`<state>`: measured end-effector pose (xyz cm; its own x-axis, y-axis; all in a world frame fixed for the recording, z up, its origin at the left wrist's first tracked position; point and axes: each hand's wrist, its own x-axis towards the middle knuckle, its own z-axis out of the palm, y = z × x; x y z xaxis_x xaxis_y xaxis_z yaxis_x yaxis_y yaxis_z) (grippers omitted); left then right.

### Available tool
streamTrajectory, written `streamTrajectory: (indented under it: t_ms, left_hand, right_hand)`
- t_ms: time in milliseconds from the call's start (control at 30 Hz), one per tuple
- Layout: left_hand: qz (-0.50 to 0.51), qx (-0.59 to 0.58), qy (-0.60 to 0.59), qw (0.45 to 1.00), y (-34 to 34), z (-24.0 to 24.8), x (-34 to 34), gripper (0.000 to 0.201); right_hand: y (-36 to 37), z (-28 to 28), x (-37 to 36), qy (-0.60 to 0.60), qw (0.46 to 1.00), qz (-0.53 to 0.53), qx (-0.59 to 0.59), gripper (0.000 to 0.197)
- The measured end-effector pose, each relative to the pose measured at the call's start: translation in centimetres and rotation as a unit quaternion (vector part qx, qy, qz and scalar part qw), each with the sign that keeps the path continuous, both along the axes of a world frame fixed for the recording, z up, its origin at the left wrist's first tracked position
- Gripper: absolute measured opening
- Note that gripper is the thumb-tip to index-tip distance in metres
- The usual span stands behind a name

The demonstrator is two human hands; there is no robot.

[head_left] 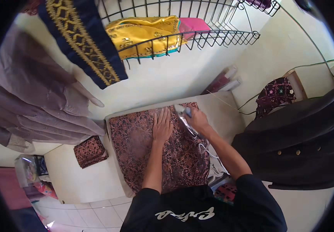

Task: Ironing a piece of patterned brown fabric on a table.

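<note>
A dark cloth with a reddish floral pattern lies spread over a padded ironing surface. My left hand rests flat on its upper middle, fingers stretched toward the wall. Just to the right, my right hand is wrapped round the blue handle of a clothes iron. The iron's shiny metal body sits on the cloth near its upper right edge, partly hidden by that hand. A pale cord loops beside my right forearm.
A folded cloth of similar pattern lies on a white table at left. Overhead, a black wire rack holds a yellow embroidered cloth. Mauve garments hang left, a dark buttoned garment right.
</note>
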<state>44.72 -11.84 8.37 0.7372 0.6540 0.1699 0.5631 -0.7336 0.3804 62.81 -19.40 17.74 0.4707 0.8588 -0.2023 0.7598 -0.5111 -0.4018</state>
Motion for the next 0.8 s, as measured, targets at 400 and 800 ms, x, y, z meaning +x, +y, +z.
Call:
streamTrajectory:
  t_ms: [400, 800]
  left_hand:
    - [0.14, 0.028, 0.032, 0.989, -0.2, 0.9, -1.2, 0.057]
    - [0.148, -0.007, 0.044, 0.988, 0.9, 0.2, -2.5, 0.056]
  right_hand:
    - [3.9, -0.8, -1.9, -0.01, 0.999, 0.047, 0.005, 0.044]
    - [6.3, -2.1, -3.0, -0.014, 0.998, -0.003, 0.065, 0.041]
